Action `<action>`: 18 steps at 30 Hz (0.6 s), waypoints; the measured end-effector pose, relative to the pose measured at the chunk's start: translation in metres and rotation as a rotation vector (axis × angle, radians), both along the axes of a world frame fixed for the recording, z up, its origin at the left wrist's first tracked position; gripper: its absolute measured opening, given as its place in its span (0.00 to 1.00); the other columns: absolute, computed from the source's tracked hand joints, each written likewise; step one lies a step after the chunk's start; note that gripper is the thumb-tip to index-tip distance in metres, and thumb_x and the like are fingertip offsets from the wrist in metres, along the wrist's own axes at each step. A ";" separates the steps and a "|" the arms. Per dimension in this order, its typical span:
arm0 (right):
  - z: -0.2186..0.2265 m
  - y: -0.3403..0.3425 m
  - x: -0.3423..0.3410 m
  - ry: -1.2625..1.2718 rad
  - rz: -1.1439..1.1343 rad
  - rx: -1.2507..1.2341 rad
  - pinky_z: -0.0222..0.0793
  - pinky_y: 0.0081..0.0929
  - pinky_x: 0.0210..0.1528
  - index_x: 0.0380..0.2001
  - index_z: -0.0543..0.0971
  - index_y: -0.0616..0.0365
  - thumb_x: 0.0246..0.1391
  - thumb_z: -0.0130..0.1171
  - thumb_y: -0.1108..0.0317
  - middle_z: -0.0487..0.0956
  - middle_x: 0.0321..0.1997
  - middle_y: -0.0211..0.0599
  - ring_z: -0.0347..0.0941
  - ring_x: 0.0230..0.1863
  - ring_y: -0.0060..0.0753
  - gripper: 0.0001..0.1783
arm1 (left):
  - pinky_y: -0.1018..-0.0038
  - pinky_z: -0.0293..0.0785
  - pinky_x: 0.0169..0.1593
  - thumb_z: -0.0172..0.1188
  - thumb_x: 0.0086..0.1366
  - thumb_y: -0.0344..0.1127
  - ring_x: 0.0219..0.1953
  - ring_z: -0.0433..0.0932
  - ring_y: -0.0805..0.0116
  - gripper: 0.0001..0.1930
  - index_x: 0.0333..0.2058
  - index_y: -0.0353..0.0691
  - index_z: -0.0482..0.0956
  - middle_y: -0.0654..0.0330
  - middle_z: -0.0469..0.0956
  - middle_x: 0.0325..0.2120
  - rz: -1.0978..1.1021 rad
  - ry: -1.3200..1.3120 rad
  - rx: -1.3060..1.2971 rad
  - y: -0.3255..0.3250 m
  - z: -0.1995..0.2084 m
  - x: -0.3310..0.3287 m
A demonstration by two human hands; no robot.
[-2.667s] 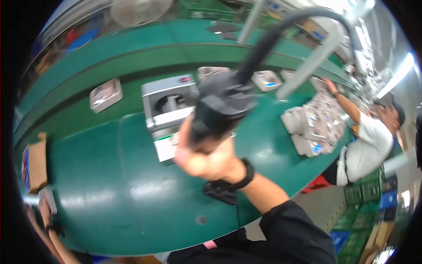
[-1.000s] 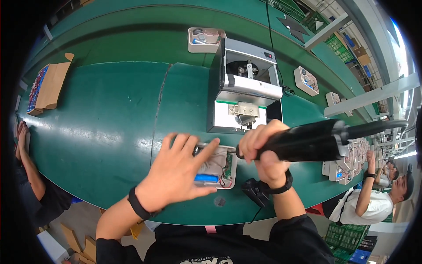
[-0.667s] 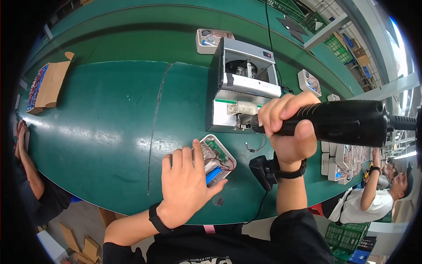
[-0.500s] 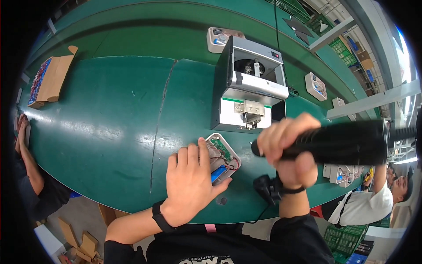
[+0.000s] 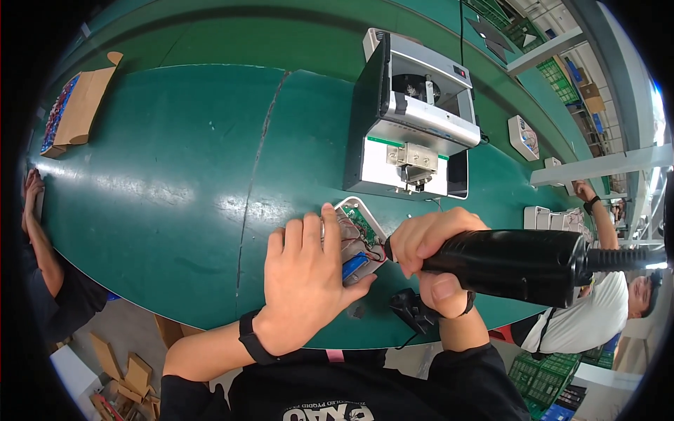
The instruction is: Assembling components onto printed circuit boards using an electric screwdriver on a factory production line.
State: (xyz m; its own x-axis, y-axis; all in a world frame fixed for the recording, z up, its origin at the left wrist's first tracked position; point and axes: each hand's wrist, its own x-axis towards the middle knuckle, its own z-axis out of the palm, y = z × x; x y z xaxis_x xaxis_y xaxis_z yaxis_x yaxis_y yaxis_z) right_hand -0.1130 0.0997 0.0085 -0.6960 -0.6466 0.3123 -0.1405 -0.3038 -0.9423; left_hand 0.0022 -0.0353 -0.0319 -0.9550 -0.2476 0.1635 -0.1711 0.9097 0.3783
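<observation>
My left hand (image 5: pixel 302 284) lies over the left side of a white plastic housing (image 5: pixel 373 220), its index finger at the far corner and its thumb at the near edge. Inside the housing are a green circuit board (image 5: pixel 360 226), thin wires and a blue battery (image 5: pixel 356 264). In my closed right hand (image 5: pixel 432 256) is a black corded electric screwdriver (image 5: pixel 516 263), tilted with its nose toward the housing's right edge. My fingers hide where its tip ends. A small black device (image 5: pixel 411 309) is by my right wrist.
Beyond the housing stands a grey machine with a drum, likely a screw feeder (image 5: pixel 414 119). An open cardboard box (image 5: pixel 81 112) sits at far left. More white housings (image 5: pixel 523 137) lie to the right. Co-workers' arms reach in at left (image 5: pixel 42 238) and right (image 5: pixel 600 221).
My right hand has come left and down, bringing the screwdriver to the housing's right edge. My left hand stays on the housing. The right co-worker's arm now reaches up toward the housings.
</observation>
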 end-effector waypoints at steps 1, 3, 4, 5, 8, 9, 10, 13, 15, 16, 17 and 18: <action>-0.001 -0.002 0.001 0.011 0.003 0.005 0.66 0.28 0.24 0.29 0.70 0.58 0.48 0.71 0.50 0.70 0.17 0.32 0.67 0.18 0.28 0.25 | 0.65 0.66 0.45 0.73 0.42 0.59 0.41 0.69 0.60 0.49 0.56 0.26 0.71 0.56 0.69 0.37 0.001 0.004 -0.004 -0.001 0.000 0.000; -0.006 -0.005 0.002 0.006 0.012 -0.011 0.66 0.28 0.25 0.29 0.70 0.58 0.49 0.70 0.50 0.70 0.17 0.32 0.67 0.18 0.28 0.25 | 0.64 0.66 0.45 0.73 0.42 0.60 0.41 0.69 0.59 0.49 0.56 0.26 0.71 0.56 0.69 0.38 0.001 0.014 -0.016 -0.004 0.002 0.002; -0.009 -0.006 0.003 0.006 0.018 -0.028 0.66 0.28 0.25 0.29 0.70 0.58 0.50 0.70 0.51 0.70 0.18 0.32 0.68 0.19 0.28 0.24 | 0.64 0.66 0.45 0.73 0.42 0.60 0.41 0.69 0.59 0.49 0.56 0.26 0.71 0.56 0.69 0.38 -0.001 0.015 -0.020 -0.005 0.004 0.004; -0.010 -0.005 0.001 0.024 0.014 -0.049 0.66 0.28 0.25 0.29 0.69 0.58 0.51 0.69 0.51 0.71 0.18 0.33 0.68 0.19 0.28 0.24 | 0.64 0.66 0.45 0.73 0.42 0.58 0.42 0.70 0.58 0.50 0.57 0.26 0.69 0.55 0.69 0.39 -0.002 0.000 -0.001 -0.005 0.004 0.003; -0.016 0.005 0.003 -0.027 -0.091 -0.064 0.67 0.27 0.26 0.30 0.69 0.57 0.52 0.69 0.56 0.73 0.21 0.33 0.68 0.21 0.26 0.21 | 0.62 0.67 0.47 0.75 0.41 0.55 0.44 0.71 0.55 0.51 0.59 0.26 0.66 0.52 0.71 0.42 -0.072 0.030 0.031 0.000 0.013 -0.002; -0.018 0.010 0.004 -0.037 -0.116 -0.068 0.66 0.26 0.26 0.30 0.69 0.57 0.52 0.69 0.59 0.74 0.22 0.32 0.68 0.22 0.24 0.19 | 0.60 0.68 0.48 0.76 0.40 0.51 0.47 0.71 0.52 0.53 0.61 0.26 0.63 0.50 0.71 0.45 -0.096 0.015 0.047 0.004 0.015 -0.002; -0.027 0.010 0.003 -0.041 -0.143 -0.072 0.66 0.25 0.26 0.30 0.69 0.57 0.51 0.69 0.62 0.74 0.24 0.32 0.69 0.23 0.23 0.18 | 0.58 0.69 0.49 0.77 0.39 0.47 0.50 0.72 0.49 0.55 0.62 0.25 0.60 0.47 0.72 0.48 -0.124 0.003 0.065 0.007 0.014 -0.003; -0.017 -0.005 0.003 -0.143 -0.138 -0.135 0.68 0.25 0.25 0.30 0.69 0.57 0.54 0.66 0.66 0.73 0.22 0.30 0.69 0.21 0.22 0.14 | 0.54 0.72 0.57 0.76 0.37 0.40 0.54 0.71 0.41 0.54 0.64 0.33 0.59 0.45 0.72 0.52 -0.135 -0.203 0.132 -0.022 0.019 0.004; -0.008 0.017 0.002 -0.207 -0.166 -0.281 0.68 0.25 0.24 0.30 0.69 0.57 0.56 0.64 0.65 0.72 0.20 0.30 0.68 0.19 0.24 0.13 | 0.56 0.73 0.56 0.77 0.34 0.39 0.54 0.71 0.42 0.54 0.63 0.38 0.61 0.46 0.72 0.51 -0.175 -0.352 0.061 -0.049 0.039 0.006; -0.001 0.034 0.000 -0.239 -0.289 -0.295 0.68 0.26 0.24 0.30 0.69 0.57 0.58 0.63 0.65 0.71 0.19 0.31 0.68 0.18 0.24 0.13 | 0.56 0.73 0.56 0.76 0.35 0.37 0.54 0.71 0.42 0.52 0.63 0.40 0.61 0.47 0.72 0.51 -0.204 -0.391 0.023 -0.059 0.049 -0.003; 0.004 0.042 0.003 -0.291 -0.384 -0.321 0.69 0.26 0.24 0.30 0.68 0.58 0.60 0.61 0.64 0.71 0.18 0.31 0.68 0.17 0.25 0.13 | 0.56 0.74 0.56 0.76 0.36 0.35 0.54 0.71 0.43 0.50 0.62 0.41 0.62 0.47 0.73 0.50 -0.200 -0.443 -0.024 -0.075 0.056 -0.008; 0.009 0.048 0.007 -0.343 -0.467 -0.355 0.69 0.26 0.24 0.30 0.68 0.58 0.62 0.60 0.63 0.70 0.17 0.31 0.68 0.16 0.26 0.14 | 0.56 0.74 0.56 0.76 0.36 0.35 0.54 0.71 0.43 0.50 0.62 0.41 0.62 0.47 0.73 0.50 -0.225 -0.420 -0.049 -0.098 0.047 -0.019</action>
